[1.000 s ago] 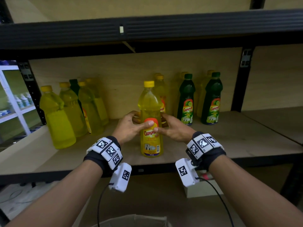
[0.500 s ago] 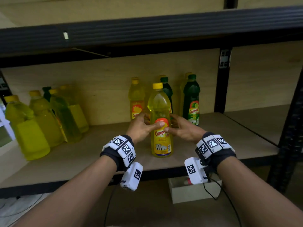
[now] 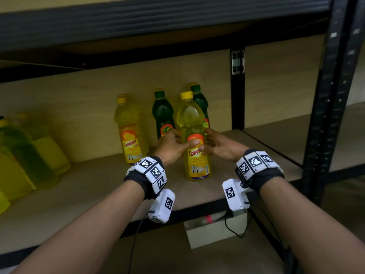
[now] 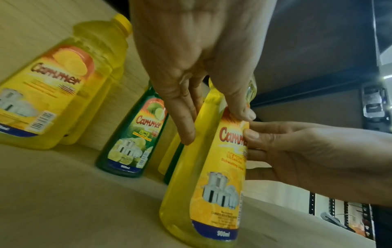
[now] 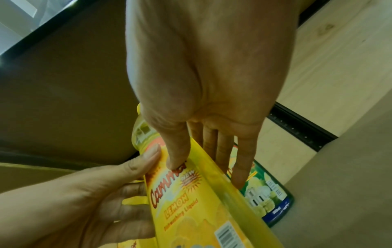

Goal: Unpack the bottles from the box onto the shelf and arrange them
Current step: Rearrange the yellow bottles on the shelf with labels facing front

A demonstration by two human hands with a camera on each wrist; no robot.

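Note:
A yellow Cammer lemon bottle (image 3: 191, 119) (image 4: 212, 193) (image 5: 191, 209) stands upright near the front of the wooden shelf (image 3: 88, 194). My left hand (image 3: 172, 145) (image 4: 191, 58) (image 5: 84, 201) grips its left side, thumb on the front label. My right hand (image 3: 219, 145) (image 5: 207, 67) (image 4: 307, 154) grips its right side, and the two thumb tips nearly meet on the label. Just behind it stand two green lime bottles (image 3: 163, 111) (image 3: 199, 97) (image 4: 131, 142) (image 5: 267, 193). Another yellow bottle (image 3: 129, 133) (image 4: 48, 94) stands to the left.
Several larger yellow bottles (image 3: 23, 155) crowd the shelf's far left. A black upright (image 3: 238, 89) ends this bay at the back right; a black front post (image 3: 331, 95) stands further right. The upper shelf beam (image 3: 158, 22) hangs overhead. A white box (image 3: 215, 230) sits below.
Both hands have slid the yellow bottle rightwards along the shelf, from in front of the yellow bottle to in front of the right green bottle. My view has turned right.

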